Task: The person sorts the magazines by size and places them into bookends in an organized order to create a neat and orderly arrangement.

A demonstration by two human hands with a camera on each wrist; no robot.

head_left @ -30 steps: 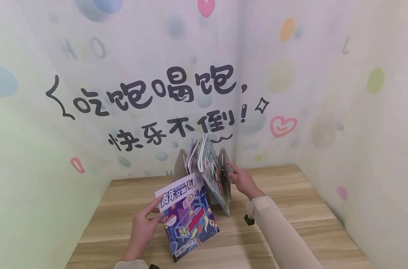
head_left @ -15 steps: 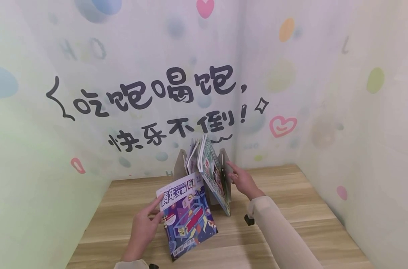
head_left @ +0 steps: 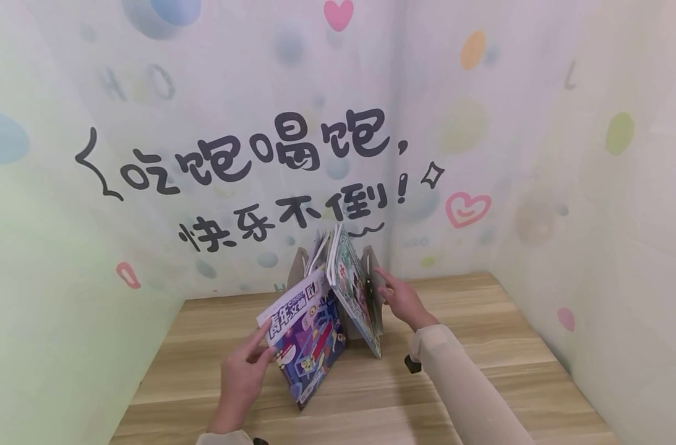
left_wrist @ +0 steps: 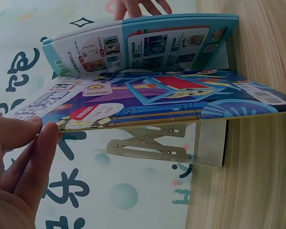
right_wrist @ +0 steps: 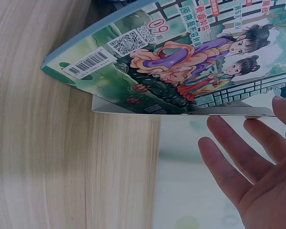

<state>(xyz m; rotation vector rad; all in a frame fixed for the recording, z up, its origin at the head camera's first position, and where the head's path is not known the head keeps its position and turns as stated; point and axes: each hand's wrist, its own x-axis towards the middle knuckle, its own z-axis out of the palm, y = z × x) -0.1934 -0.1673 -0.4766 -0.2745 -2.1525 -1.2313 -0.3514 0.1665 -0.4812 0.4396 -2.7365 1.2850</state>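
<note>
My left hand (head_left: pixel 243 377) pinches a purple-blue magazine (head_left: pixel 310 340) by its left edge, thumb on one side and fingers on the other. The magazine stands tilted, its far side in among other magazines. These lean in a grey metal book stand (head_left: pixel 295 272). A green magazine (head_left: pixel 351 284) slants against the stand's right part, with a drawing of two figures on its cover in the right wrist view. My right hand (head_left: pixel 407 303) holds the stand's right side panel (right_wrist: pixel 229 110), a fingertip over its edge and other fingertips against its outer face.
The stand is on a wood-grain table (head_left: pixel 449 383), close to the back wall (head_left: pixel 232 93) with large black lettering. Pale patterned walls also rise along the left and right. A small dark object (head_left: pixel 412 364) shows under the right sleeve.
The purple-blue magazine has moved away from me toward the stand and turned, its lower corner lifting back. My left hand has shifted slightly with it. The right hand stays in place.
</note>
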